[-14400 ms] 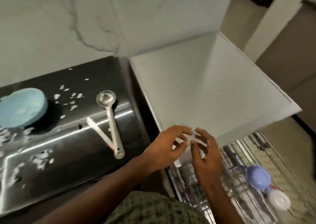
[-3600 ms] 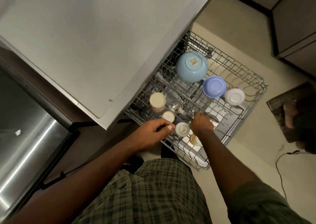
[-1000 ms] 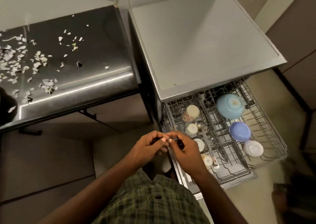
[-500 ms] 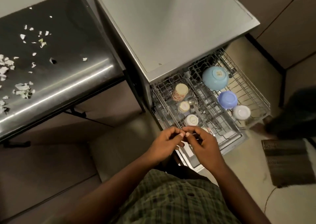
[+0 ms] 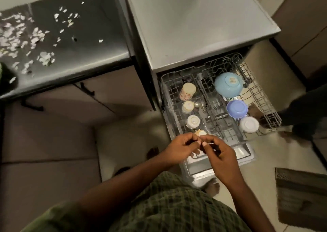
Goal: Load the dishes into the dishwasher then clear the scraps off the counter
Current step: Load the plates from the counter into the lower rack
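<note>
Item: dishwasher rack [image 5: 261, 106], drawn out below the grey dishwasher top [image 5: 200, 24].
Contents, all mouth down, presumably so water drains:
- light-blue bowl [image 5: 227, 85], far right section;
- purple bowl [image 5: 237, 109], just nearer;
- white bowl [image 5: 249, 124], nearest on that side;
- patterned cup [image 5: 187, 91], left far corner;
- two small cups [image 5: 188, 106] [image 5: 192, 121] in a row along the left edge, towards the front;
- a fourth cup [image 5: 200, 132], partly hidden by the fingers;
- ladle [image 5: 198, 103], lying flat between the cup row and the centre tines.

Item: left hand [image 5: 180, 148] and right hand [image 5: 222, 156], held together above the rack's front left corner. Grip: fingers of both curled, tips meeting. A thin pale object shows at the right fingertips; what it is, and whether it is pinched, cannot be told. Judged: the dishes are loaded, and the hands are busy with each other rather than with any dish.

Item: scraps [image 5: 35, 37], pale flakes scattered over the left half of the dark steel worktop [image 5: 99, 58], well apart from both hands, to their far left. Judged: clearing not yet begun.
</note>
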Demonstrator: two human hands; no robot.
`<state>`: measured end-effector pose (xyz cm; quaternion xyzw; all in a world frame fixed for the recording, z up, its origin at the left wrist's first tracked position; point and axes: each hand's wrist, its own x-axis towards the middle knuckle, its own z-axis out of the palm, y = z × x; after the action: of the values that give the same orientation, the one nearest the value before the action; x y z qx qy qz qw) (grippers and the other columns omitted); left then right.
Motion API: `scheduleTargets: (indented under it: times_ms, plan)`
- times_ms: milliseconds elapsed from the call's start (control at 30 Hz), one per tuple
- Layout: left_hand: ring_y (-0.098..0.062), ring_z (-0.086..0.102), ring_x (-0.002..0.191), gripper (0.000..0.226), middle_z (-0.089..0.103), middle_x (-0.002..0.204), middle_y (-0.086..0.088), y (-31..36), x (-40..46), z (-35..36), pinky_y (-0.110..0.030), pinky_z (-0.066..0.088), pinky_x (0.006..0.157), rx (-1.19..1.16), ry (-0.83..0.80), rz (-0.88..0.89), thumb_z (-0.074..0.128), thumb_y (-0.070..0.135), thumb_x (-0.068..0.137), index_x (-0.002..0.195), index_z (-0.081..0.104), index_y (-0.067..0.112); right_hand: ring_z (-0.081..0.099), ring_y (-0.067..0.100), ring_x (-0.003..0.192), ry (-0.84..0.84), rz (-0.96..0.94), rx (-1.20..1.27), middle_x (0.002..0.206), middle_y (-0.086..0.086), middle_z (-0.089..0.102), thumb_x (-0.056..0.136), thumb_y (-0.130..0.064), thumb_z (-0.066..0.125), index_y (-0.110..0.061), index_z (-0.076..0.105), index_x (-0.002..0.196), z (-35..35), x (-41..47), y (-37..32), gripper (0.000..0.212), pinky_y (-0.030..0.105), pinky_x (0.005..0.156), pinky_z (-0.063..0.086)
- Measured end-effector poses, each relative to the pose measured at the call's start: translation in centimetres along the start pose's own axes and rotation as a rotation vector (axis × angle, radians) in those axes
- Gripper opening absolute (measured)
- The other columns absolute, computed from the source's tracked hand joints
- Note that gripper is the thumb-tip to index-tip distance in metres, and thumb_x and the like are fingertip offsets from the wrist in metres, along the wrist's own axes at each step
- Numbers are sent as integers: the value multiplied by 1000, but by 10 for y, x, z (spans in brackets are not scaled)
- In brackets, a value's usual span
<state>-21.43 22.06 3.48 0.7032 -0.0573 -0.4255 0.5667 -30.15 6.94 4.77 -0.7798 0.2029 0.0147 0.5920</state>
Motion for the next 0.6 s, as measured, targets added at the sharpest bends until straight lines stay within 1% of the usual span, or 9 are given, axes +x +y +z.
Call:
scheduleTargets:
  times_ms: [33, 100, 200, 267, 333, 400, 533, 600]
  plan:
    - [-11, 71, 85, 9, 72, 98, -3, 1, -2, 19, -22, 57, 73, -7, 17, -7, 58, 16, 107, 106, 65, 10, 74, 14, 100, -18, -7, -14, 112, -10, 77, 103, -11, 64, -28, 74, 119, -16, -5, 8, 25, 51, 90, 61]
    - [-12, 71, 84, 8, 73, 98, -2, 5, -8, 57, -23, 55, 74, -26, 65, -34, 58, 16, 106, 102, 64, 18, 74, 14, 100, -42, -18, -12, 110, -8, 77, 103, -9, 63, -26, 74, 118, -48, -17, 22, 25, 53, 92, 60]
    - [-4, 71, 76, 8, 73, 93, 1, 5, -13, 106, -18, 55, 69, -59, 134, -23, 57, 17, 107, 108, 65, 15, 74, 14, 101, -87, -36, -25, 111, -8, 77, 104, -14, 62, -28, 74, 116, -89, -28, 42, 22, 55, 93, 59]
    - [-7, 71, 78, 12, 74, 96, -3, 4, -19, 132, -17, 56, 68, -59, 164, -50, 57, 20, 108, 111, 66, 13, 74, 14, 103, -118, -48, -44, 111, -10, 77, 105, -17, 61, -28, 74, 116, -112, -34, 55, 21, 55, 93, 59]
    - [-12, 72, 81, 13, 76, 99, -4, 0, -24, 149, -24, 57, 72, -45, 163, -59, 56, 22, 108, 107, 67, 15, 74, 14, 101, -126, -62, -53, 110, -10, 77, 105, -19, 61, -28, 74, 116, -130, -40, 63, 20, 53, 90, 60]
    - [-12, 72, 81, 13, 76, 99, -2, 1, -26, 160, -29, 56, 75, -50, 179, -59, 54, 19, 109, 103, 66, 18, 74, 15, 98, -116, -58, -26, 108, -10, 78, 104, -18, 61, -30, 74, 114, -148, -43, 67, 20, 52, 89, 61]
    - [-12, 72, 84, 17, 78, 105, -4, 5, -22, 169, -24, 56, 74, -82, 253, -76, 52, 15, 109, 112, 68, 8, 76, 16, 93, -93, -18, 32, 104, -8, 78, 104, -13, 61, -28, 75, 113, -165, -42, 77, 22, 54, 88, 61]
    - [-12, 73, 85, 17, 78, 104, -1, 4, -17, 171, -23, 57, 74, -82, 268, -81, 53, 16, 109, 112, 69, 10, 76, 16, 92, -85, 0, 50, 104, -8, 78, 104, -12, 61, -26, 75, 113, -168, -36, 79, 21, 53, 89, 61]
